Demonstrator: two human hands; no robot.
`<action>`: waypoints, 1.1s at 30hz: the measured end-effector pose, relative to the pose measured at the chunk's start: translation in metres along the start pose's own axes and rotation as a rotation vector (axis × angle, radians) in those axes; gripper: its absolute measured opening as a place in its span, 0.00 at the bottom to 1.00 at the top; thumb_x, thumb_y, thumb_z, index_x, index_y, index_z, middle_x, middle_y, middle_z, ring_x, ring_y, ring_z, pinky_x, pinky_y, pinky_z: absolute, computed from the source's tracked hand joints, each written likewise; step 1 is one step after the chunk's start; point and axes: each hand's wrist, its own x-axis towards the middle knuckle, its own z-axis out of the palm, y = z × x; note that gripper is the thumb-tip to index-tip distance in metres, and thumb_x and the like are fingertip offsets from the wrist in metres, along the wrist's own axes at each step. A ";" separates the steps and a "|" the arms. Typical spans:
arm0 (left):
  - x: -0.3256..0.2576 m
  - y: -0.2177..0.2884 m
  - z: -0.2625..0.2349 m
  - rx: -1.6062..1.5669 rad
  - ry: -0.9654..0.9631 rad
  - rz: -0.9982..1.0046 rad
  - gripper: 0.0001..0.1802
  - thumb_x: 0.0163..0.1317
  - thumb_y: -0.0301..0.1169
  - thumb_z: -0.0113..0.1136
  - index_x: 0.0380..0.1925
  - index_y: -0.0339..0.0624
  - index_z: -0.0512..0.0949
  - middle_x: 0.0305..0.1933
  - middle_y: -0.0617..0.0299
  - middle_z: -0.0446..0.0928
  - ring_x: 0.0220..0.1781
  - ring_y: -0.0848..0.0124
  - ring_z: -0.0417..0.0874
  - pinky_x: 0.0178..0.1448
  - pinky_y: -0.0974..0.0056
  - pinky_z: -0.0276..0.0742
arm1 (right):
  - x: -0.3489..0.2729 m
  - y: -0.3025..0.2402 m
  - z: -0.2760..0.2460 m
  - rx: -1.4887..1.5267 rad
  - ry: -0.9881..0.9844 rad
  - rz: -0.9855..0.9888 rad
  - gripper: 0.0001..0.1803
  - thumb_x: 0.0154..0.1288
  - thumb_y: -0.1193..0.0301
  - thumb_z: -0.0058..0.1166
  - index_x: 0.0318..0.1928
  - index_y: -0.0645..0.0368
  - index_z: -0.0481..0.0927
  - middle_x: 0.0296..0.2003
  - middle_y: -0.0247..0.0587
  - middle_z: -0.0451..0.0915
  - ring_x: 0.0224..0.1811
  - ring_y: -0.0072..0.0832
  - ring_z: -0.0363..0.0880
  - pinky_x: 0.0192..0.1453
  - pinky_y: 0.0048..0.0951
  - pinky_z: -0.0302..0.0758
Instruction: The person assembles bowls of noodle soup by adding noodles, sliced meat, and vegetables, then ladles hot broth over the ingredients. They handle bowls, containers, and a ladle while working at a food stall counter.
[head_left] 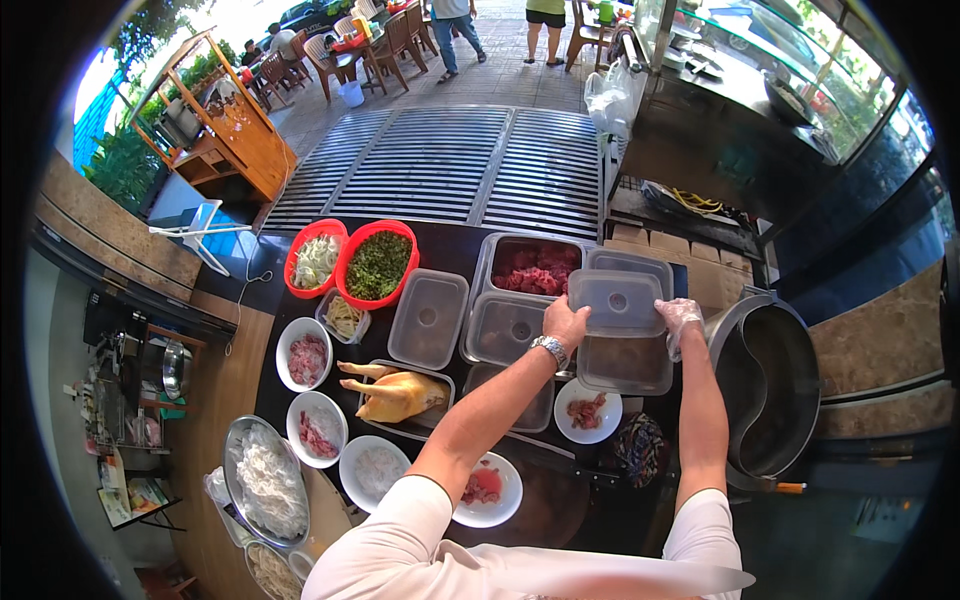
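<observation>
Left hand: the left hand (pixel 566 322), with a wristwatch (pixel 550 350), grasped the near-left edge of a clear plastic lid (pixel 618 302).
Right hand: the right hand (pixel 680 322), in a thin clear glove, gripped the right edge of the same lid.
Lid: it was held flat between both hands, above an open clear container (pixel 626 364) that lay just under them.
Done: left of the hands, one container (pixel 428 318) seemed to have its lid on already.
Left: the container of red meat (pixel 536 266) beyond the left hand was open; the one under the lid was, I judge, not yet closed.
Further out: a whole cooked chicken (pixel 398 392) and red bowls of greens (pixel 378 264) stood far left on the dark desk (pixel 460 244); a big steel pot (pixel 768 388) stood right of the right hand.
</observation>
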 end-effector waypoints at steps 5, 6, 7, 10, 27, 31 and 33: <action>0.013 -0.003 -0.031 -0.491 0.036 0.096 0.08 0.61 0.25 0.65 0.40 0.40 0.80 0.28 0.67 0.77 0.25 0.76 0.72 0.31 0.65 0.72 | -0.010 -0.008 -0.014 -0.703 0.363 -0.851 0.07 0.68 0.67 0.52 0.42 0.52 0.81 0.38 0.48 0.85 0.42 0.47 0.84 0.47 0.47 0.81; 0.019 -0.002 -0.044 -0.537 -0.052 -0.045 0.09 0.63 0.25 0.64 0.44 0.42 0.80 0.28 0.69 0.75 0.23 0.78 0.69 0.28 0.67 0.68 | -0.011 -0.013 -0.016 -0.420 0.294 -0.777 0.10 0.69 0.63 0.55 0.39 0.55 0.83 0.35 0.47 0.85 0.40 0.47 0.85 0.46 0.43 0.81; 0.026 0.001 -0.057 -0.539 -0.098 -0.120 0.13 0.66 0.27 0.64 0.49 0.42 0.79 0.34 0.67 0.78 0.28 0.77 0.74 0.29 0.66 0.73 | -0.015 -0.014 -0.017 0.059 0.178 -0.518 0.13 0.70 0.60 0.56 0.38 0.56 0.85 0.35 0.47 0.86 0.39 0.46 0.85 0.45 0.42 0.80; 0.047 0.007 -0.089 -0.462 0.046 -0.141 0.17 0.68 0.32 0.66 0.55 0.47 0.77 0.45 0.67 0.82 0.40 0.72 0.82 0.35 0.61 0.80 | -0.013 -0.018 -0.022 0.502 0.321 -0.141 0.23 0.69 0.49 0.56 0.40 0.57 0.88 0.36 0.45 0.89 0.41 0.44 0.86 0.47 0.41 0.79; 0.112 -0.040 -0.158 0.355 0.364 0.043 0.24 0.65 0.31 0.68 0.60 0.34 0.77 0.41 0.50 0.85 0.34 0.60 0.85 0.39 0.59 0.81 | 0.031 0.021 -0.008 0.150 0.049 0.089 0.32 0.65 0.44 0.57 0.51 0.62 0.86 0.51 0.52 0.86 0.58 0.48 0.83 0.59 0.43 0.79; 0.042 -0.012 -0.134 0.512 0.307 0.485 0.21 0.64 0.36 0.67 0.53 0.33 0.81 0.44 0.42 0.85 0.43 0.48 0.88 0.49 0.54 0.82 | -0.020 0.018 -0.023 -0.442 -0.015 -0.198 0.29 0.76 0.49 0.43 0.54 0.61 0.84 0.55 0.53 0.84 0.60 0.50 0.81 0.66 0.45 0.75; -0.014 0.002 -0.115 0.342 0.061 0.422 0.16 0.65 0.40 0.66 0.40 0.37 0.86 0.36 0.48 0.87 0.38 0.53 0.89 0.45 0.54 0.83 | -0.053 0.013 -0.019 -0.533 -0.137 -0.180 0.29 0.78 0.51 0.38 0.55 0.61 0.84 0.55 0.54 0.83 0.61 0.51 0.79 0.68 0.45 0.73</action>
